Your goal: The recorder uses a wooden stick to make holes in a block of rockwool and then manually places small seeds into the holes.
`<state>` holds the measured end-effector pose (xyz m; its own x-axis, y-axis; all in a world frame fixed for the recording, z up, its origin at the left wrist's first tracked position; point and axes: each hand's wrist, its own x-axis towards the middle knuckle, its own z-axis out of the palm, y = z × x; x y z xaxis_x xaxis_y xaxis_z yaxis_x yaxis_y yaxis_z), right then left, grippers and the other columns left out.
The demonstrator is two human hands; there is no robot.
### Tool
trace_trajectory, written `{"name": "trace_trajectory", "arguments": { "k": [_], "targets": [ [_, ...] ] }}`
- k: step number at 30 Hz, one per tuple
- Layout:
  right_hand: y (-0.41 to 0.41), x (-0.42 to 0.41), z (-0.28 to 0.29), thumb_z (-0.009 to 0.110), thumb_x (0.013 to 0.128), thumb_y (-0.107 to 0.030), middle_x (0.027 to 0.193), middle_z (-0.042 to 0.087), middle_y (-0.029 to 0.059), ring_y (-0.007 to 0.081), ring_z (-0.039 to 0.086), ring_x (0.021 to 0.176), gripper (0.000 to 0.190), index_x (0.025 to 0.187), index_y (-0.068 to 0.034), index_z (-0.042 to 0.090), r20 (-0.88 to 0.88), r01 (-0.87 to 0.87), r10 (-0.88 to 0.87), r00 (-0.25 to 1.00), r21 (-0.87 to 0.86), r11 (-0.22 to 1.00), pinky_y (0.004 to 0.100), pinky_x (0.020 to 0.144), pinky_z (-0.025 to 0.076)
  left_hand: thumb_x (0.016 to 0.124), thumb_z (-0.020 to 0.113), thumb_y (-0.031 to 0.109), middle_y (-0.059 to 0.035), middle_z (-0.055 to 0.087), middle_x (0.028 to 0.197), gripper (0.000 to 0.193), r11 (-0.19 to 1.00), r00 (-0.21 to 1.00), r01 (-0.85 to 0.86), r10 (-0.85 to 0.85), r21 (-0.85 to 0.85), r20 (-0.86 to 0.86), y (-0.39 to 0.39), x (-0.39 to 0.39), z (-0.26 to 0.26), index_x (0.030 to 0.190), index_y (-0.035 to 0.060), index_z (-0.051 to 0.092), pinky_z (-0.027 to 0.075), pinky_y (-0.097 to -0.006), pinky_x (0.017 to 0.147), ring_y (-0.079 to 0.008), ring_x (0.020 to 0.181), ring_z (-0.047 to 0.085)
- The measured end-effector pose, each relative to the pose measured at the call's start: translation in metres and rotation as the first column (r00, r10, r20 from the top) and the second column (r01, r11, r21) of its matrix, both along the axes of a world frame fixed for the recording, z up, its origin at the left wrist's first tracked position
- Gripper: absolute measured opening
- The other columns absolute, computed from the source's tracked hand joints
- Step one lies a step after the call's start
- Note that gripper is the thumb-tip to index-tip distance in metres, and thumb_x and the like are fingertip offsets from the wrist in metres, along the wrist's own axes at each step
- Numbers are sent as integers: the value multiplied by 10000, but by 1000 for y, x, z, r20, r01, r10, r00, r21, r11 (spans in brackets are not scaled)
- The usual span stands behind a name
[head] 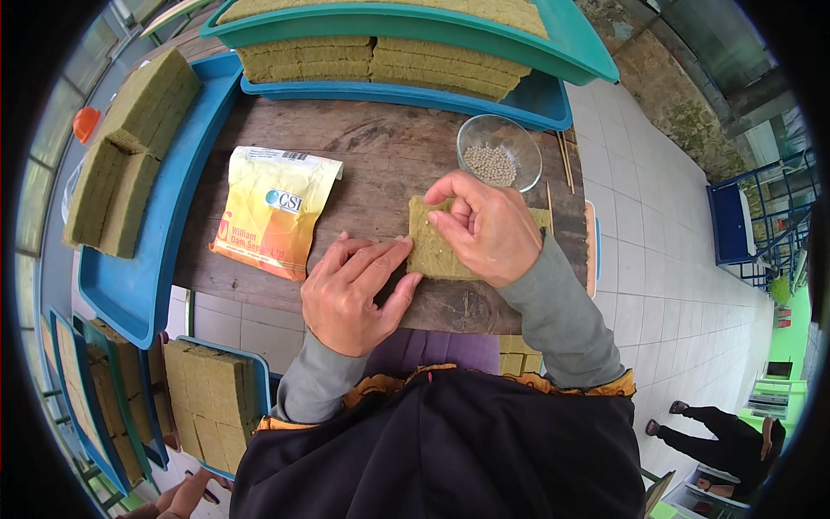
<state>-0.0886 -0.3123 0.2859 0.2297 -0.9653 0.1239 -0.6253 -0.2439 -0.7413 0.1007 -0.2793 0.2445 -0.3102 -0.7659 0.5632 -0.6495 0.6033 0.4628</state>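
Observation:
A yellow-green slab of rockwool-like growing medium (429, 258) lies on the wooden table under my right hand. My left hand (353, 285) rests at its left edge, fingertips touching that edge and thumb apart. My right hand (489, 233) is over the slab with index finger and thumb bent, their tips a little apart; a tiny pale seed shows by the thumb tip. Whether more seeds sit in the curled fingers is hidden. Just beyond, a clear glass bowl (528, 159) holds many round pale seeds (490, 165). A yellow-orange printed seed packet (272, 214) lies to the left.
Blue trays (133, 285) with stacked slabs (155, 97) stand left and behind; a green tray (415, 26) rests above the back one. Thin sticks (566, 162) lie by the table's right edge. More loaded trays (211, 402) stand lower left. Two people are nearby.

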Motion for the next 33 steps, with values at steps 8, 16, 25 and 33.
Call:
{"name": "trace_trajectory", "arguments": {
  "k": [8, 16, 25, 33],
  "targets": [
    [0, 4, -2, 648, 821, -99, 602, 588, 138, 303, 629, 578, 143, 940, -49, 589, -24, -6, 5, 1000, -32, 999, 402, 527, 473, 708, 775, 181, -21, 712, 944, 310, 1000, 1000, -5, 5, 4, 3, 1, 0, 1, 999, 87, 724, 511, -399, 859, -223, 844, 632],
    [0, 4, 1, 643, 809, -89, 590, 584, 126, 304, 623, 568, 147, 935, -50, 580, 11, 39, -40, 999, 33, 999, 416, 533, 469, 710, 774, 181, -18, 713, 937, 306, 1000, 1000, -12, 12, 10, 8, 1, 0, 1, 999, 91, 726, 512, -405, 856, -220, 840, 633],
    [0, 4, -3, 644, 804, -82, 569, 569, 115, 307, 609, 547, 149, 932, -47, 576, -11, 25, -26, 1000, -33, 999, 423, 525, 463, 708, 774, 179, -22, 712, 935, 309, 1000, 1000, -5, 6, -7, 12, 0, 0, 1, 995, 78, 724, 510, -389, 855, -222, 831, 632],
    [-4, -16, 25, 627, 833, -123, 630, 611, 134, 320, 628, 586, 95, 916, -83, 602, -54, 218, -234, 971, -212, 953, 434, 543, 463, 708, 776, 175, -34, 711, 938, 319, 1000, 1000, -6, 6, 6, 11, 0, 0, -1, 1008, 78, 722, 512, -419, 878, -233, 853, 638]
  ]
}}
